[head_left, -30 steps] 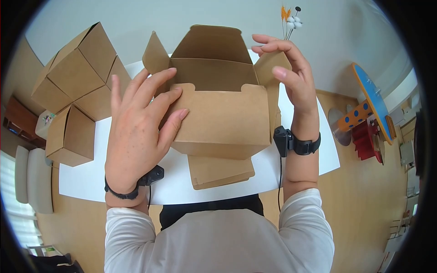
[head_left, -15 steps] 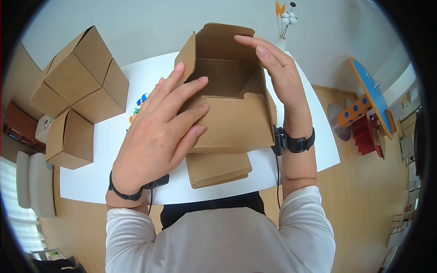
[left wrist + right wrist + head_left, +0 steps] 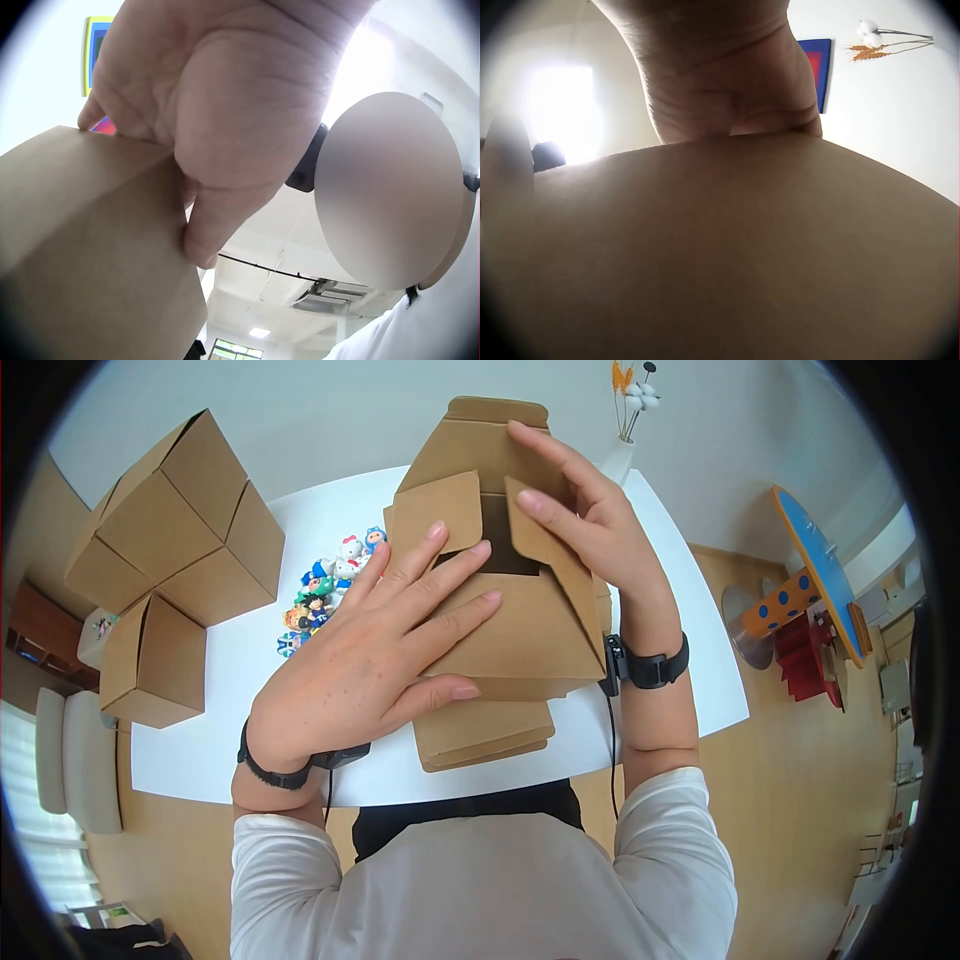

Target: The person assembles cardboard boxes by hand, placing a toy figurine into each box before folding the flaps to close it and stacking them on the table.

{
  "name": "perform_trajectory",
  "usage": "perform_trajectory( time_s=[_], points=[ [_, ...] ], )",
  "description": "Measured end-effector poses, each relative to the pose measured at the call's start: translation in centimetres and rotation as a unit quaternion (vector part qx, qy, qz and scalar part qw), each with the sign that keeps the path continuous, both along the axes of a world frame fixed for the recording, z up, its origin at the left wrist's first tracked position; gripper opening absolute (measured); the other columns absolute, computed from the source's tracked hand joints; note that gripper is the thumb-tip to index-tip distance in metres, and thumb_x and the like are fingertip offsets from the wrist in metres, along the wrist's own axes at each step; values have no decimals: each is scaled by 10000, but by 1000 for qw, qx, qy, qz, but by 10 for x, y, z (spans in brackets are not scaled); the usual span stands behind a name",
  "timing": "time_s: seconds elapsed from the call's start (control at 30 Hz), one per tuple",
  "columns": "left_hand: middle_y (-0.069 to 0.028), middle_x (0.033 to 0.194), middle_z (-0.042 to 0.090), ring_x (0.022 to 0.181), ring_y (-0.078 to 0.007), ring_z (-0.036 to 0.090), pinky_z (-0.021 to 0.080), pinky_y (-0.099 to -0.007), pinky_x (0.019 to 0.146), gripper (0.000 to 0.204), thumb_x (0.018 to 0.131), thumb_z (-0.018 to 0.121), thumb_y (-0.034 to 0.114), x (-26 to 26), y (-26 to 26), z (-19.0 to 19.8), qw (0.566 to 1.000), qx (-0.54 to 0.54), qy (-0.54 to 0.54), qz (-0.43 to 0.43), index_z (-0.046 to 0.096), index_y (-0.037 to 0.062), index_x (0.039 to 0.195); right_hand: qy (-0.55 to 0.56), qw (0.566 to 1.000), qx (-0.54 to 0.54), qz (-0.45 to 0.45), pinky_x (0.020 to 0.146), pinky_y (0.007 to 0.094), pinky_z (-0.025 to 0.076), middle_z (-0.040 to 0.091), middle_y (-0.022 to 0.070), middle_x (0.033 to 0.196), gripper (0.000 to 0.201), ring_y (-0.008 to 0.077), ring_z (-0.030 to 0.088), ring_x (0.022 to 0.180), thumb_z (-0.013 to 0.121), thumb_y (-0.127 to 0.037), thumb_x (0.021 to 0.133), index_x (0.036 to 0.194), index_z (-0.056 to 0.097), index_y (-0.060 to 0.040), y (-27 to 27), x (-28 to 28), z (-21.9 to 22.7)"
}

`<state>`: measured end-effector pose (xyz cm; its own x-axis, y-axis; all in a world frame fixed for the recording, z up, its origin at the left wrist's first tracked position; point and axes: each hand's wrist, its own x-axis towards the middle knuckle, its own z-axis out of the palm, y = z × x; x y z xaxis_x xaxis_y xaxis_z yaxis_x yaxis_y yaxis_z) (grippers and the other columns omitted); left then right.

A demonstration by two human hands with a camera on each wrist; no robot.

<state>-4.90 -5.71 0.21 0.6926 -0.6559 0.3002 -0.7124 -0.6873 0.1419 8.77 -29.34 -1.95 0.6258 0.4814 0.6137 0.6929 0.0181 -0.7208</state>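
L hand (image 3: pixel 345 665) spread flat, R hand (image 3: pixel 615 535) loose, neither clenching the brown cardboard box (image 3: pixel 525 630); ease side flaps (image 3: pixel 445 505) in evenly, w/o creasing.

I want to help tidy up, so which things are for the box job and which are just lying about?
Probably for the job:
- open box, with left hand and right hand at its flaps
- flat cardboard

Seemingly just lying about:
- little toys, maybe for packing
- closed boxes
- flower vase
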Motion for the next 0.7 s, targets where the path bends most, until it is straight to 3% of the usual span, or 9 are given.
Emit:
perform_trajectory(
  time_s=[0.1, 0.2, 0.3, 0.4, 0.5, 0.6, 0.7],
  points=[
    [-132, 1572, 364, 1481, -416, 236, 184, -592, 1181, 662, 861, 667, 373, 2, 3, 0, 1000, 11, 5, -1, 511, 108, 1446, -40, 999, 16, -20, 1123, 361, 374, 462, 119, 1504, 710, 261, 455, 1371, 703, -146, 892, 1524, 383, -118, 6, -2, -3],
    [-127, 1557, 390, 1471, -408, 269, 186, -600, 1178, 666, 849, 684, 349, 2, 5, 0, 1000, 4, 22, -3, 513, 103, 1444, 56, 998, -6, -15, 1121, 365, 367, 479, 121, 1478, 851, 243, 473, 1353, 744, -78, 852, 1567, 284, -99, 5, -12, 6],
    [-137, 1531, 426, 1448, -411, 314, 203, -598, 1174, 677, 832, 710, 333, 6, 8, 0, 999, -9, 29, -12, 518, 94, 1436, -23, 998, -56, -23, 1111, 368, 379, 472, 114, 1486, 878, 244, 484, 1347, 761, -74, 824, 1566, 295, -116, -2, 1, -2],
    [-146, 1488, 478, 1412, -411, 377, 238, -575, 1172, 685, 815, 736, 331, 7, 12, 0, 999, -19, 39, -12, 530, 82, 1419, -4, 998, -70, 1, 1109, 364, 381, 476, 98, 1482, 887, 232, 491, 1339, 766, -69, 804, 1562, 309, -127, -4, 1, 0],
    [-155, 1446, 521, 1369, -405, 441, 281, -540, 1163, 682, 807, 752, 332, 7, 16, 2, 998, -39, 57, -5, 543, 69, 1400, 2, 996, -85, 16, 1127, 366, 368, 452, 109, 1513, 818, 265, 443, 1379, 727, -84, 814, 1538, 347, -123, -5, 0, -1],
    [-162, 1422, 544, 1333, -394, 488, 356, -487, 1128, 661, 810, 759, 309, 8, 18, 2, 997, -48, 61, -3, 552, 56, 1385, -1, 997, -81, 17, 1104, 353, 385, 530, 83, 1423, 753, 235, 520, 1307, 744, -74, 817, 1499, 426, -109, -4, -3, -2],
    [-170, 1410, 554, 1309, -383, 515, 435, -438, 1063, 635, 811, 763, 269, 9, 20, -2, 996, -68, 59, -20, 563, 40, 1368, 47, 986, -158, 19, 1093, 343, 391, 557, 95, 1398, 608, 242, 530, 1288, 737, -65, 817, 1397, 555, -84, -9, -6, 7]
  ],
)
